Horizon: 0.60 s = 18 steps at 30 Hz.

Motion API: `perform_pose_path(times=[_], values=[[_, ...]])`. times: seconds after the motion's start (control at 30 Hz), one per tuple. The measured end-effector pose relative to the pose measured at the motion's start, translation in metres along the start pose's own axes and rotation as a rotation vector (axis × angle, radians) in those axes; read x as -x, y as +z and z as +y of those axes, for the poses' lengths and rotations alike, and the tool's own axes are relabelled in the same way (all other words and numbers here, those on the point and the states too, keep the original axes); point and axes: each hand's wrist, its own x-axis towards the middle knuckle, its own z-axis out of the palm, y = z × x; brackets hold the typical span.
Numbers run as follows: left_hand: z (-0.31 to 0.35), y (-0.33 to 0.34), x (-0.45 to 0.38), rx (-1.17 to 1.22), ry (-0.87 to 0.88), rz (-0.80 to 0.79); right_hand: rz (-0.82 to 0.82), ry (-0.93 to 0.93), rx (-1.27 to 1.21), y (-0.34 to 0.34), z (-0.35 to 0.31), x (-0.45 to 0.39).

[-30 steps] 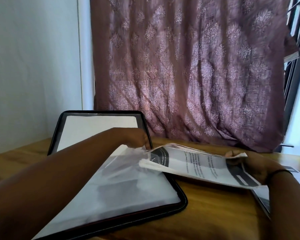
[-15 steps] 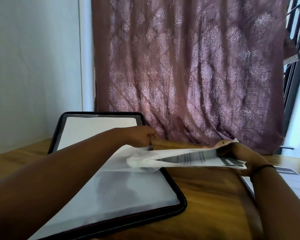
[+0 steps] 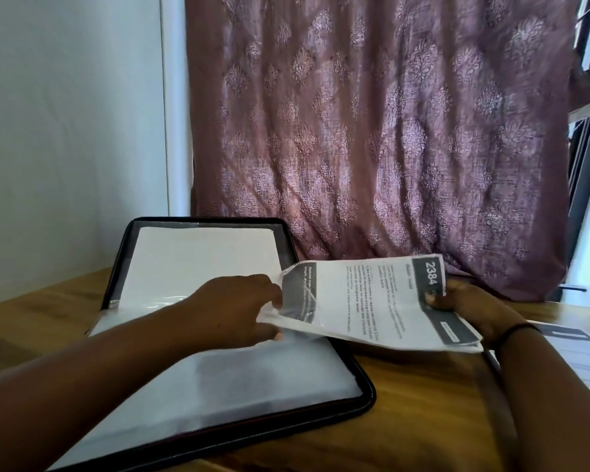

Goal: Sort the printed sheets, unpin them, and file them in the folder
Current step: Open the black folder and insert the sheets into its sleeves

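Left hand: The left hand (image 3: 242, 306) is pinching the open edge of a clear plastic sleeve (image 3: 280, 318) and lifting it up off the folder (image 3: 365, 390).
Right hand: The right hand (image 3: 467, 310) is gripping the far end of the printed sheets (image 3: 372, 298), with the thumb on top by the dark band that says 2384.
Printed sheets: They are hanging in the air between the two hands, just above the worktop (image 3: 423, 420). The near end is going into the mouth of the sleeve; only that end looks to be inside.
Folder: It is lying open on the worktop, with its back flap standing up. A white page is already sitting in the top pocket.
Done so far: I think this bunch is already sorted. I cannot see a pin on it, so it may be unpinned too.
Still to do: The sheets need to slide all the way into the sleeve.
More paper: Another printed sheet (image 3: 576, 352) is lying on the worktop by the right arm, so filing is likely not finished.
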Motion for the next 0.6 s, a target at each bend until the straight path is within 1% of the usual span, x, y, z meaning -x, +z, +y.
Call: perform_pose_path(times=[0.07,0.17,0.3,0.43,0.5,0.6], values=[[0.000,0.004,0.003,0.009,0.001,0.118,-0.032,-0.014,0.003,0.004,0.000,0.004],[-0.004,0.011,0.007,0.033,0.040,0.243,-0.032,-0.032,0.022,0.010,-0.006,0.009],[-0.003,0.017,0.012,0.006,0.157,0.416,-0.060,-0.076,-0.060,0.012,-0.011,0.007],[0.006,0.018,0.017,-0.017,0.248,0.470,-0.123,-0.162,-0.060,0.010,-0.010,0.009],[0.009,0.019,0.018,-0.039,0.256,0.488,-0.140,-0.185,-0.064,0.009,-0.009,0.011],[0.012,0.022,0.020,-0.058,0.245,0.474,-0.123,-0.168,-0.110,0.009,-0.009,0.015]])
